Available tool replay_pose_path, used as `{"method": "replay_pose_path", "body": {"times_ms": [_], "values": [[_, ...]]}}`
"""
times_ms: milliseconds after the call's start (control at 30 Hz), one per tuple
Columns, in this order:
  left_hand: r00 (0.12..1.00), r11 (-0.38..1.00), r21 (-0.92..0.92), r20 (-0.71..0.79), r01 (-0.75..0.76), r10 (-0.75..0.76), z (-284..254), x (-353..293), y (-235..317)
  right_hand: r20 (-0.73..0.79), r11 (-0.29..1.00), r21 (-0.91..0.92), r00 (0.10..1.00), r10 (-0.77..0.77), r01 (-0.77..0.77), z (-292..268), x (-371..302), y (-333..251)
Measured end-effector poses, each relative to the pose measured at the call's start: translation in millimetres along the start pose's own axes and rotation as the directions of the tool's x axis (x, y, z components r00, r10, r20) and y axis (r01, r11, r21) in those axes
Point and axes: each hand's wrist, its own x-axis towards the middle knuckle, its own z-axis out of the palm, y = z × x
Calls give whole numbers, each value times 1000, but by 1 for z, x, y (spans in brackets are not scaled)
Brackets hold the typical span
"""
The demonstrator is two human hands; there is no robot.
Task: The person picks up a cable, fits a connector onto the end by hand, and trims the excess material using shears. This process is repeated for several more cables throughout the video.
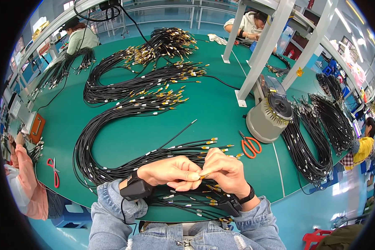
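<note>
My left hand (174, 171) and my right hand (224, 170) meet above the near edge of the table, thumbs and fingertips pinched together. Between them shows a small gold-coloured piece (203, 176), like the tips on the cables; the fingers cover most of it, and whether a cable runs from it I cannot tell. Beneath and behind the hands lies a curved bundle of black cables (89, 143) with white tags and gold-coloured ends. More cable ends (191, 204) lie under my wrists, next to my body.
Orange-handled cutters (250, 146) lie right of the bundle, beside a round beige machine (268, 118). Metal posts (260, 54) rise behind it. Red scissors (54, 171) lie at left. More cable bundles (125, 89) cover the far table; others (308, 137) hang at right. Co-workers sit around.
</note>
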Motion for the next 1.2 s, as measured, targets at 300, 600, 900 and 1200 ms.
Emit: {"method": "replay_pose_path", "body": {"times_ms": [300,600,900,1200], "values": [[625,379,900,-170,-217,762,8,27,-18,-361,968,140,900,244,-206,-31,-4,6],[510,146,903,-355,403,783,-55,-17,-14,-708,918,-36,659,256,-395,-53,-7,0],[592,53,813,-465,579,658,-115,31,-22,-548,824,-87,718,430,-560,-56,-11,4],[594,760,649,-621,23,512,-102,29,-1,-851,835,-158,502,156,-527,-158,-47,-17]]}}
